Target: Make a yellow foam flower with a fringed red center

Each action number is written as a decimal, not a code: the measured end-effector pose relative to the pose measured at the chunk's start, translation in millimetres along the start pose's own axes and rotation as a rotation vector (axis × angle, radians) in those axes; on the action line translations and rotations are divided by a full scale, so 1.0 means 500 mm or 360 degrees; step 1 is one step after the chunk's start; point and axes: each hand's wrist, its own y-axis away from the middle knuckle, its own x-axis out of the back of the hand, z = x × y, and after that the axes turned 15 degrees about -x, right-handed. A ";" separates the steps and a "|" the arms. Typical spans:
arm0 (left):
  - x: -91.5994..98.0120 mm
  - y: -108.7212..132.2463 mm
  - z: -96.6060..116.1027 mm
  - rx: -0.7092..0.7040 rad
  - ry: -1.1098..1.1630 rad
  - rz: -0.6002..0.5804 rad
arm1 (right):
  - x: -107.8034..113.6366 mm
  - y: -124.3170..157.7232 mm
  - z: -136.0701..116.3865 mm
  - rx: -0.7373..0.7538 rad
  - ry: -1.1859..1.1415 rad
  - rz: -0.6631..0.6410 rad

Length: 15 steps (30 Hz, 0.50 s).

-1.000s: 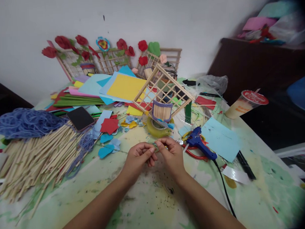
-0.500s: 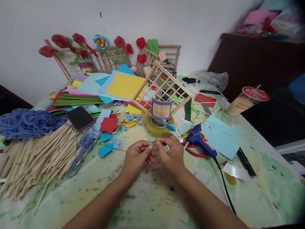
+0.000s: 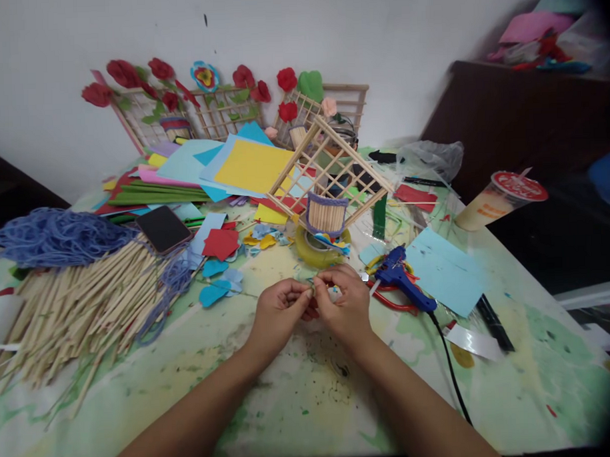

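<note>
My left hand (image 3: 282,309) and my right hand (image 3: 343,300) meet over the middle of the table, fingertips pinched together. Between them is something small and thin, greenish, too small to make out. Just beyond my hands stands a diamond-shaped stick lattice (image 3: 327,168) with a small stick basket (image 3: 326,214) trimmed in purple. It rests by a yellow tape roll (image 3: 319,257). A blue glue gun (image 3: 404,278) lies right of my right hand, over red-handled pliers (image 3: 395,306). Blue paper petals (image 3: 215,293) lie to the left of my left hand.
Wooden sticks (image 3: 82,309), purple yarn (image 3: 60,237) and a phone (image 3: 163,229) lie at left. Coloured paper (image 3: 253,168) and paper flowers (image 3: 124,73) are behind. On the right are a drink cup (image 3: 499,198), a light blue sheet (image 3: 446,270) and the glue gun's black cord (image 3: 451,370).
My hands have drawn slightly closer together, with the fingertips still pinched. The whole view has shifted a little.
</note>
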 end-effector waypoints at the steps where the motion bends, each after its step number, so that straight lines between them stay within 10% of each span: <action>1: 0.000 0.000 0.000 -0.0008 -0.0009 0.0001 | 0.000 0.000 0.000 0.0005 0.0003 0.0007; 15: 0.005 -0.003 -0.006 -0.0023 -0.0004 0.0066 | -0.006 0.000 0.000 -0.0154 -0.0148 -0.0057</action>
